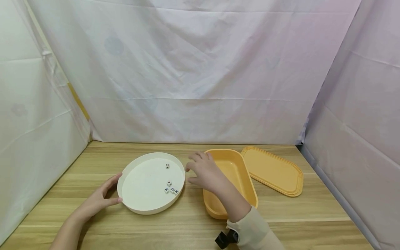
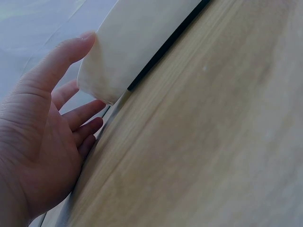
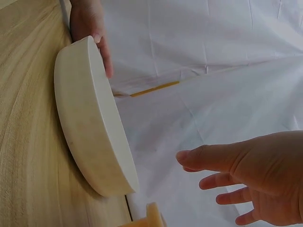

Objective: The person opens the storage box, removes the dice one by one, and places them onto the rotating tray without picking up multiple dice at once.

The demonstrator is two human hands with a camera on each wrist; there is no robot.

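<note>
Several small white dice (image 1: 172,190) lie toward the right side of a round white tray (image 1: 137,184); a single die (image 1: 167,166) sits apart near the far side. My left hand (image 1: 98,198) touches the tray's left side, thumb and fingers spread along its outer wall. In the left wrist view, the thumb (image 2: 71,49) meets the rim and the other fingers extend lower by the wall. My right hand (image 1: 207,172) hovers over the left edge of a yellow rectangular box (image 1: 247,180), fingers loosely bent and holding nothing. Its fingers point toward the tray.
A yellow lid (image 1: 275,172) lies to the right of the box, next to its far right side. Wood-grain table (image 1: 150,232) supports everything. Pale cloth (image 1: 200,69) hangs at the back and both sides. A black device (image 1: 227,239) is strapped at my right wrist.
</note>
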